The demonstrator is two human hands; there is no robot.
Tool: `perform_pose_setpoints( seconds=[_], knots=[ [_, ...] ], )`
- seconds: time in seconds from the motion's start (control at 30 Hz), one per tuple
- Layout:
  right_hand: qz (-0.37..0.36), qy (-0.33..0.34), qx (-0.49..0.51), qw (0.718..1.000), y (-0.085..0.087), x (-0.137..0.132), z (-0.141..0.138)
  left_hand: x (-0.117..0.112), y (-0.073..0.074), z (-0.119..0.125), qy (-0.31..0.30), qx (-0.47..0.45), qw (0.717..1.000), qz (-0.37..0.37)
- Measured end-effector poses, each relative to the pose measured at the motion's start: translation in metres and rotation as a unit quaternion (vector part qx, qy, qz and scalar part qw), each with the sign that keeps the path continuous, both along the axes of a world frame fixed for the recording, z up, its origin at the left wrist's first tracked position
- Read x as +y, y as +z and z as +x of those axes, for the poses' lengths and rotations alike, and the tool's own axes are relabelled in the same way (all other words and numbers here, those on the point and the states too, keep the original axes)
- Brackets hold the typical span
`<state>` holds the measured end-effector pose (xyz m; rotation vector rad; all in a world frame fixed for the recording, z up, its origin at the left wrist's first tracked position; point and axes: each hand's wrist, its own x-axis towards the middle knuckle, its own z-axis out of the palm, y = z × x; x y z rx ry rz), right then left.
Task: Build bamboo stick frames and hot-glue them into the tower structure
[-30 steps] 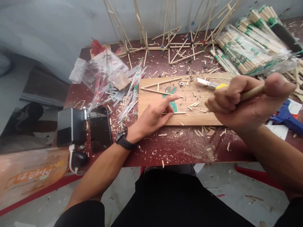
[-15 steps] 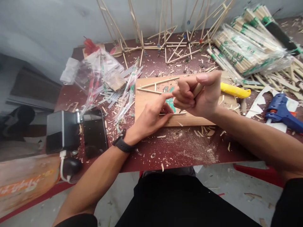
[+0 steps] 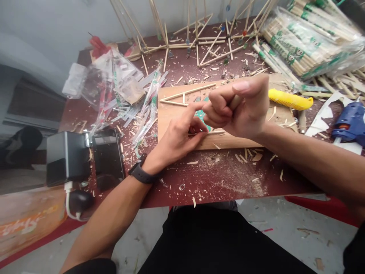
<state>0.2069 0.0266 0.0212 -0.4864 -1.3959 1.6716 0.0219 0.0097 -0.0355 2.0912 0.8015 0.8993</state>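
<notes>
On the wooden board (image 3: 168,118), my left hand (image 3: 182,131) is closed, thumb and fingers pinching a thin wooden stick (image 3: 215,132) near the front edge. My right hand (image 3: 236,108) is a fist just over the stick's right part, wrapped around a slim wood-coloured rod (image 3: 235,101); most of that rod, including its lower end, is hidden by the fingers. Behind my left hand lies a narrow A-shaped frame of sticks (image 3: 184,98), its right part covered by my hands. A green patch (image 3: 200,115) marks the board between the hands.
Stick structures (image 3: 196,42) stand along the wall. Bagged chopsticks (image 3: 305,45), a yellow-handled tool (image 3: 291,99) and a blue glue gun (image 3: 352,121) are at right. Clear plastic strips (image 3: 149,102), a phone (image 3: 108,154) and a black box-like device (image 3: 68,158) lie left. Shavings litter the tabletop.
The view has shifted slightly, so the table items sit differently in frame. Both hands keep nearly the same place on the board, with the right fist turned a little.
</notes>
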Motion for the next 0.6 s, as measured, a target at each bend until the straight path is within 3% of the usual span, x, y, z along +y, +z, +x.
perform_pose_setpoints(
  seconds=[0.2, 0.43, 0.6],
  knots=[
    [-0.016, -0.039, -0.030, 0.999, 0.0050, 0.0021, 0.0055, -0.0017, -0.0005, 0.0005, 0.018, 0.002, 1.000, -0.023],
    [-0.032, 0.005, 0.029, 0.999, 0.0007, -0.0005, 0.0000, -0.0029, 0.0018, -0.0001, 0.024, 0.011, 0.999, -0.036],
    [-0.030, -0.039, -0.025, 0.998, -0.0026, -0.0016, -0.0007, -0.0028, -0.0002, 0.0004, 0.018, -0.004, 0.999, -0.034]
  ],
)
